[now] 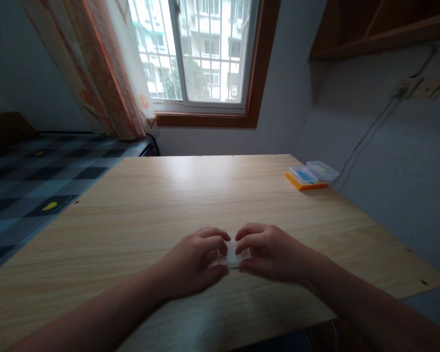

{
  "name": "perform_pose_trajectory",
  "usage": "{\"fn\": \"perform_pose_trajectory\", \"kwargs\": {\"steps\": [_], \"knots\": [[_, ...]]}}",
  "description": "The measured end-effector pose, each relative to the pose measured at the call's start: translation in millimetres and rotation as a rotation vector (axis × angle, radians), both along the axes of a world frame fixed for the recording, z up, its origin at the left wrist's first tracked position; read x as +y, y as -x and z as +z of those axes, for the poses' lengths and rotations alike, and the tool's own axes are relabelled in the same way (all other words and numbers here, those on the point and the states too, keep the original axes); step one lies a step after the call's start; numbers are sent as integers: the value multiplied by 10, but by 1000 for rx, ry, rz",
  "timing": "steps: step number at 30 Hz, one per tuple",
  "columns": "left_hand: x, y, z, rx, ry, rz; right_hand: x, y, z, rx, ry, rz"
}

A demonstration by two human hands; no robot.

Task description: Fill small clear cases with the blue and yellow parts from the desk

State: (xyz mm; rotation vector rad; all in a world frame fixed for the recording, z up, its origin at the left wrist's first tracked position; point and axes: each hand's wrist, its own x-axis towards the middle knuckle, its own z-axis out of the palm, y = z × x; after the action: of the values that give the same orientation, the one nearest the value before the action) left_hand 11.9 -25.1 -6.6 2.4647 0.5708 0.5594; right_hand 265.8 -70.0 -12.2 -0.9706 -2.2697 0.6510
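A small white folded piece [233, 256], paper or cloth, lies on the wooden table [190, 195] near its front edge. My left hand [196, 259] has its fingers curled onto the piece's left side. From the other side my right hand [273, 252] pinches its right edge with curled fingers. Both hands rest on the tabletop and cover most of the piece, so I cannot make out its full shape.
A small clear plastic case with orange and blue parts [311, 175] sits at the table's far right, by the wall. A bed with a checked cover [40, 181] stands to the left. Behind the table are a window [201, 54] and a curtain [102, 68].
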Motion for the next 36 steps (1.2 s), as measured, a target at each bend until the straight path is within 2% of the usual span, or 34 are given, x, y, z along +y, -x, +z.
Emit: {"fn": "perform_pose_trajectory", "kwargs": {"steps": [10,17,22,27,29,33,36], "knots": [[-8,-30,11,-2,132,73,6,7,-39,-3,25,-17],[30,-26,-31,-4,105,66,2,5,-35,-35,14,-30],[56,-2,-77,32,98,150,-22,6,-9,-59,17,-51],[137,77,-145,-89,246,100,-40,59,-28,-55,6,-96],[205,107,-167,-161,300,124,-37,68,-49,-42,-12,-111],[364,149,-216,-246,273,204,-14,-18,-54,0,-42,-148],[452,171,-269,-282,233,227,6,-208,46,11,-82,-189]]}}
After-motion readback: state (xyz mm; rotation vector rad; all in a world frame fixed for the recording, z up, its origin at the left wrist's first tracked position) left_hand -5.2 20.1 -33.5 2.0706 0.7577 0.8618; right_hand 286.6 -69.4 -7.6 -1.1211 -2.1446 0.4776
